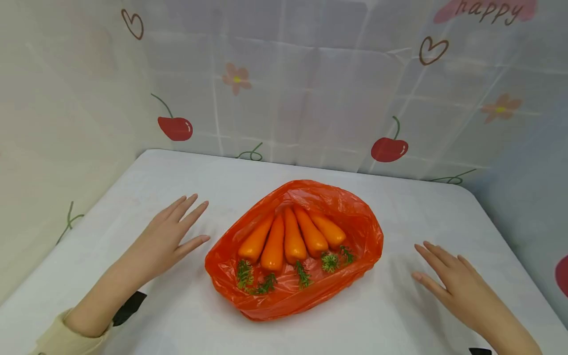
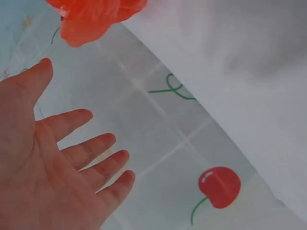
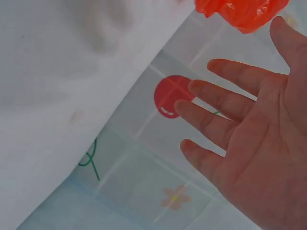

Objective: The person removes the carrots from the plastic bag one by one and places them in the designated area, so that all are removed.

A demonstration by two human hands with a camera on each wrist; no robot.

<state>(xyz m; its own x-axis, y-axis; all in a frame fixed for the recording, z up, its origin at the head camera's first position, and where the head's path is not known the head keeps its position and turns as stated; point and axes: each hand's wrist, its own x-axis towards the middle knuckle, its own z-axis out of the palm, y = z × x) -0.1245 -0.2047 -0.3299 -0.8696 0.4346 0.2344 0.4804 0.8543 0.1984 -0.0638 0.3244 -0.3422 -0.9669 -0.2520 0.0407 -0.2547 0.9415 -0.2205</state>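
Observation:
An orange-red plastic bag (image 1: 310,298) lies wide open in the middle of the white table, its rim spread round. Inside it several orange carrots (image 1: 293,239) fan out, narrow ends together at the back. Small green leafy tops (image 1: 266,284) show at their thick front ends. To the left of the bag is my left hand (image 1: 166,236), fingers spread and holding nothing. My right hand (image 1: 459,291) is off to the right, apart from the bag, with straight fingers. Both wrist views show a bare palm, and the bag's edge (image 2: 103,21) appears at the top.
The white tabletop (image 1: 146,197) has rounded back corners. Behind it hangs a pale curtain (image 1: 306,98) printed with cherries, flowers and hearts, and similar sheeting (image 1: 49,123) runs along the left. More sheeting stands close on the right.

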